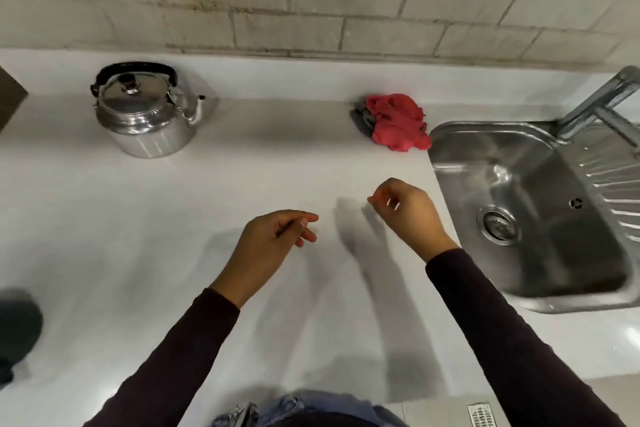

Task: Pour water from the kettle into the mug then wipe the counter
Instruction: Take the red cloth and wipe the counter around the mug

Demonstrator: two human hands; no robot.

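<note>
A shiny metal kettle (147, 114) with a black handle stands at the back left of the white counter (138, 236), spout pointing right. A crumpled red cloth (398, 121) lies at the back, just left of the sink. No mug is in view. My left hand (273, 246) hovers over the middle of the counter with fingers loosely curled and nothing in it. My right hand (408, 215) hovers to its right, near the sink's edge, fingers curled downward, also holding nothing.
A steel sink (450, 135) with a drain and ribbed draining board fills the right side, with a metal tap (595, 104) above it. A brick wall runs behind the counter. A dark blurred object (17, 326) sits at the left edge.
</note>
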